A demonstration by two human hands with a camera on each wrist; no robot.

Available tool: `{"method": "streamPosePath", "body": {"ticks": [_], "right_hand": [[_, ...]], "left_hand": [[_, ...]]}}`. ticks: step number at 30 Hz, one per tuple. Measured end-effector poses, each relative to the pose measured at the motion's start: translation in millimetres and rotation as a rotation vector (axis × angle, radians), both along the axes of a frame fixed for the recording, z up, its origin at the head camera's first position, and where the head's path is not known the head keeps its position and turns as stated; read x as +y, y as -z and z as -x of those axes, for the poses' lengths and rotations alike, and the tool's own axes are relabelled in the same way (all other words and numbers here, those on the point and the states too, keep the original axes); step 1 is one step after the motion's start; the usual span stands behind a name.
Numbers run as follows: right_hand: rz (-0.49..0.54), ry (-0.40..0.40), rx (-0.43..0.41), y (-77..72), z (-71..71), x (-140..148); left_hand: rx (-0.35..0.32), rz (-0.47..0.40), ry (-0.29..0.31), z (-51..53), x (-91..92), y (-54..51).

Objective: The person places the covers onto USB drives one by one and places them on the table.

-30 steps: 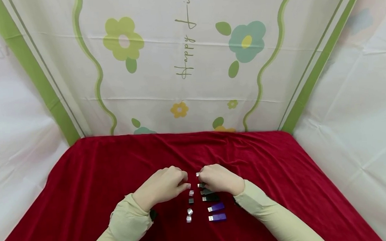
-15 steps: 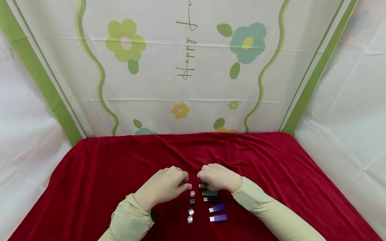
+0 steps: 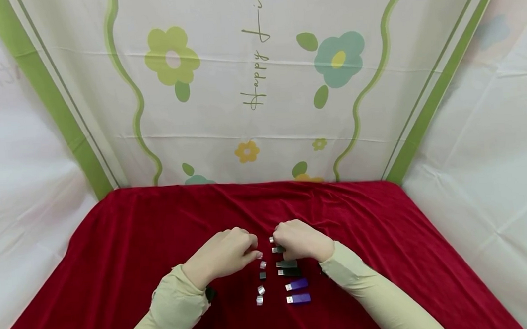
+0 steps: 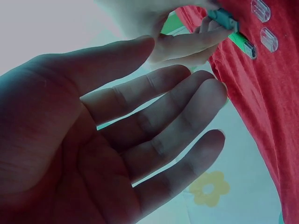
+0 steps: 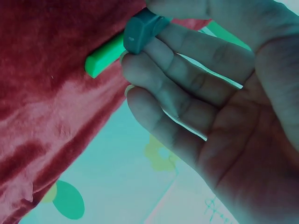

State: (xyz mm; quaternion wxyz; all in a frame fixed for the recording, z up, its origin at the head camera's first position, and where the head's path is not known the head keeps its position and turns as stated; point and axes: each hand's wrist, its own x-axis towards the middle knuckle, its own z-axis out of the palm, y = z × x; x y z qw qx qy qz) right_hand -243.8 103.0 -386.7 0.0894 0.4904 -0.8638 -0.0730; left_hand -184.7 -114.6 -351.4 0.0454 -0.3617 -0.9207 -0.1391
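Observation:
My right hand [image 3: 301, 241] pinches a dark USB flash drive [image 5: 139, 32] between thumb and fingers, its metal plug toward the left in the head view. Just beyond it on the cloth lies a green USB flash drive [image 5: 105, 57], mostly hidden by the hand in the head view. To the left, my left hand [image 3: 225, 252] hovers with loosely bent fingers and nothing between them, as the left wrist view shows. A clear cap [image 3: 260, 255] is by its thumb tip. In the left wrist view two clear caps [image 4: 268, 39] lie near the green drive.
Nearer me, a column of small caps [image 3: 261, 290], clear ones and a black one [image 3: 262, 276], runs beside dark drives [image 3: 289, 272] and two purple drives [image 3: 299, 299]. Red velvet cloth [image 3: 159, 214] covers the table. Printed fabric walls [image 3: 261, 125] stand behind and at both sides.
My right hand has shifted slightly away from me and to the right, with the dark USB flash drive moving along. The left hand has hardly moved.

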Motion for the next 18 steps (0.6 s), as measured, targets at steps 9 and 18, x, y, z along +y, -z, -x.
{"method": "streamPosePath", "body": {"ticks": [9,18], "right_hand": [[0.127,-0.027,0.007,-11.3,-3.3,13.7],[0.213,-0.018,0.007,-14.7,1.2,24.2]], "left_hand": [[-0.007,0.007,-0.004,-0.9,2.0,-1.8],[-0.031,0.012,-0.026,4.6,-0.5,1.7]]}}
